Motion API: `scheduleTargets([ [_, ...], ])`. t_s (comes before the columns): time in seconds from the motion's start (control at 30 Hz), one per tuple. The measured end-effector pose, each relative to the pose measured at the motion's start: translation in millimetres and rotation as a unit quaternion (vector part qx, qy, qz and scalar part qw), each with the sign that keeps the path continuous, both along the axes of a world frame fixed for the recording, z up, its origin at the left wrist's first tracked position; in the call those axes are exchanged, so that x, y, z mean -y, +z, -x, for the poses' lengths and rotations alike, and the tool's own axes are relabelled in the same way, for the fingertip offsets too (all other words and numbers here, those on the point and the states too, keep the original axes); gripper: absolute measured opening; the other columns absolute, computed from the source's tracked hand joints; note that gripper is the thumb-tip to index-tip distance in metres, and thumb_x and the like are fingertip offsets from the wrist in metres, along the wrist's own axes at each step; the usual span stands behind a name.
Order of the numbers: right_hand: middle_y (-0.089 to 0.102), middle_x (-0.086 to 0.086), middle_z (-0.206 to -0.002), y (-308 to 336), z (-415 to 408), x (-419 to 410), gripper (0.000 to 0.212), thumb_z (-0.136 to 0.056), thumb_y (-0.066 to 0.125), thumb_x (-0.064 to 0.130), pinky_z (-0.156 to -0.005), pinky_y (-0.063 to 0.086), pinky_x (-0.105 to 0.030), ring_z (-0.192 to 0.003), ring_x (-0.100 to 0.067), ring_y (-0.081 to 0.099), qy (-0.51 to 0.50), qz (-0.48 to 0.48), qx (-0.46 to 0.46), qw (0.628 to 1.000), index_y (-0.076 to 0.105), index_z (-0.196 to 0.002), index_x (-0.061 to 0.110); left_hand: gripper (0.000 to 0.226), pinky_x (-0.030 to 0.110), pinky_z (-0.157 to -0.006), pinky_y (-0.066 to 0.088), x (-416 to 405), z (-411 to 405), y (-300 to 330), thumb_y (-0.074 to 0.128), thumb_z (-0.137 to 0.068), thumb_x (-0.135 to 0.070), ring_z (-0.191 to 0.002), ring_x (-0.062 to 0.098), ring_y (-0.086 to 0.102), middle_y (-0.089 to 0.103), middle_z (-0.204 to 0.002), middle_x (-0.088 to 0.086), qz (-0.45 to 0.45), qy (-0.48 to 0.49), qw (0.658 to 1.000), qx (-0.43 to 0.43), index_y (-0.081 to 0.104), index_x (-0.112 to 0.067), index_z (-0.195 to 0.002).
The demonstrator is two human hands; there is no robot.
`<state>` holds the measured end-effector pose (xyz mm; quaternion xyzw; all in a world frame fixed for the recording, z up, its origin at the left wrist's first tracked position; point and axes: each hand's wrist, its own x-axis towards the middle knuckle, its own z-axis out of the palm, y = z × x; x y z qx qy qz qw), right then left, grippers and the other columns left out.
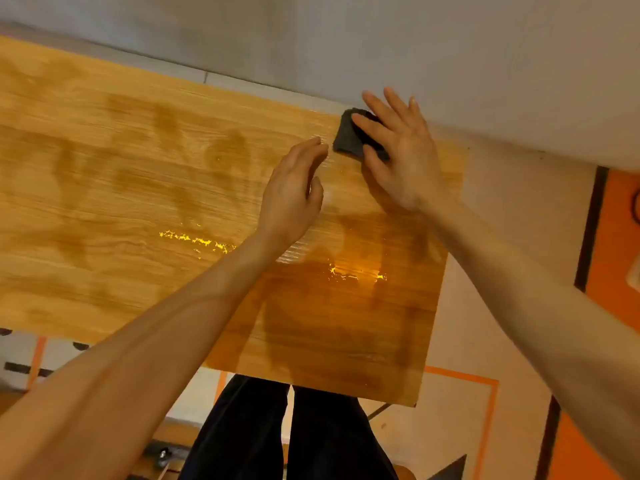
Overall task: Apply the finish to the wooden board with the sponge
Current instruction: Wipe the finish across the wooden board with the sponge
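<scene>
Pressing dark sponge (349, 136) flat-fingered at wooden board (173, 188) far corner, right hand (398, 157) should stroke evenly along grain; left hand (294, 192) hovers relaxed, empty.

Both bare forearms are reaching forward. The right hand (398, 150) is lying flat with fingers (375, 102) spread straight; the left hand (294, 192) is hovering alongside, fingers relaxed.

Warm dim light, yellow glare on the wet board (194, 188), soft blur, wide-angle edge bending.
</scene>
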<state>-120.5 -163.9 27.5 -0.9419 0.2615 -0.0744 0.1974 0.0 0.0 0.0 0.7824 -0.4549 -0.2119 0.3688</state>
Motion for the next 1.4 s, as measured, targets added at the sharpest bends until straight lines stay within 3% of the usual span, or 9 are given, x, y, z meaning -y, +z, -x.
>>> scheduleTargets([
  [0.17, 0.03, 0.0, -0.158, -21.5, -8.3, 8.3, 0.057, -0.097, 0.051, 0.033, -0.12, 0.021, -0.041, -0.143, -0.023, 0.031, 0.07, -0.016, -0.05, 0.996, 0.035, -0.149, 0.02, 0.047, 0.037, -0.121, 0.033, -0.5, 2.7, -12.4, 0.047, -0.101, -0.006, -0.145, 0.022, 0.039, 0.043, -0.157, 0.01, -0.026, -0.021, 0.997, 0.069, 0.046, -0.004, -0.148],
  [0.3, 0.037, -0.003, -0.154, -34.4, 1.1, -13.1, 0.054, -0.098, 0.051, 0.026, -0.101, 0.041, -0.036, -0.122, -0.024, 0.044, -0.07, 0.029, 0.0, 0.997, 0.037, -0.148, 0.011, 0.047, 0.039, -0.125, 0.026, -3.3, 4.9, -19.3, 0.043, -0.106, -0.014, -0.15, 0.02, 0.032, 0.037, -0.162, 0.008, -0.043, -0.028, 0.99, 0.129, 0.042, -0.004, -0.152],
  [0.47, 0.02, -0.01, -0.161, -30.6, 27.2, -88.1, 0.061, -0.103, 0.023, 0.041, -0.115, 0.026, -0.037, -0.143, -0.028, 0.027, -0.209, 0.041, -0.07, 0.975, 0.024, -0.152, 0.005, 0.048, 0.036, -0.127, 0.021, -3.6, 5.5, -20.1, 0.042, -0.106, -0.017, -0.152, 0.023, 0.03, 0.035, -0.163, 0.009, -0.044, -0.031, 0.988, 0.146, 0.041, -0.003, -0.152],
  [0.6, 0.021, -0.016, -0.159, -41.7, 29.1, -78.1, 0.056, -0.1, 0.048, 0.009, -0.122, 0.008, -0.042, -0.148, -0.032, 0.016, -0.146, 0.033, -0.036, 0.988, 0.025, -0.151, 0.004, 0.05, 0.033, -0.127, 0.016, -3.1, 8.8, -18.7, 0.043, -0.107, -0.021, -0.153, 0.025, 0.027, 0.033, -0.164, 0.01, -0.057, -0.028, 0.984, 0.164, 0.038, -0.005, -0.154],
  [0.67, 0.022, -0.012, -0.16, -44.6, 10.7, -48.6, 0.063, -0.095, 0.053, 0.0, -0.122, 0.01, -0.046, -0.148, -0.032, 0.016, -0.137, 0.02, -0.007, 0.99, 0.027, -0.152, 0.013, 0.05, 0.034, -0.127, 0.016, -2.5, 10.3, -18.5, 0.043, -0.107, -0.02, -0.154, 0.026, 0.027, 0.032, -0.164, 0.011, -0.06, -0.029, 0.982, 0.175, 0.038, -0.005, -0.154],
  [0.8, 0.029, -0.008, -0.158, -46.1, -22.8, -26.5, 0.049, -0.101, 0.04, 0.012, -0.121, 0.013, -0.046, -0.148, -0.032, 0.02, -0.173, 0.028, 0.008, 0.984, 0.035, -0.149, 0.013, 0.051, 0.034, -0.128, 0.016, -2.0, 8.3, -20.1, 0.043, -0.106, -0.02, -0.154, 0.025, 0.025, 0.031, -0.165, 0.01, -0.065, -0.029, 0.98, 0.187, 0.037, -0.006, -0.155],
  [1.07, 0.024, -0.011, -0.159, -54.4, 28.1, -118.2, 0.061, -0.099, 0.055, 0.014, -0.121, 0.012, -0.044, -0.148, -0.03, 0.017, -0.197, 0.085, -0.042, 0.976, 0.024, -0.151, 0.009, 0.051, 0.047, -0.121, 0.032, -0.5, 9.4, -21.4, 0.045, -0.105, -0.019, -0.152, 0.028, 0.03, 0.035, -0.162, 0.013, -0.06, -0.028, 0.981, 0.185, 0.04, -0.004, -0.153],
  [1.27, 0.022, -0.011, -0.16, -59.4, -29.6, -28.5, 0.052, -0.103, 0.041, 0.013, -0.121, 0.004, -0.04, -0.149, -0.027, 0.017, -0.267, 0.1, -0.062, 0.957, 0.025, -0.152, 0.006, 0.05, 0.045, -0.124, 0.028, 0.8, 4.3, -26.2, 0.045, -0.105, -0.017, -0.151, 0.03, 0.031, 0.036, -0.161, 0.016, -0.041, -0.032, 0.979, 0.198, 0.04, -0.004, -0.153],
  [1.4, 0.02, -0.012, -0.16, -52.5, -0.7, -81.0, 0.058, -0.1, 0.046, 0.012, -0.121, 0.007, -0.04, -0.149, -0.026, 0.015, -0.288, 0.078, -0.044, 0.953, 0.022, -0.152, 0.005, 0.05, 0.044, -0.126, 0.024, -5.2, 9.2, -26.7, 0.043, -0.106, -0.018, -0.153, 0.03, 0.028, 0.033, -0.162, 0.015, -0.052, -0.04, 0.977, 0.201, 0.039, -0.008, -0.155],
])
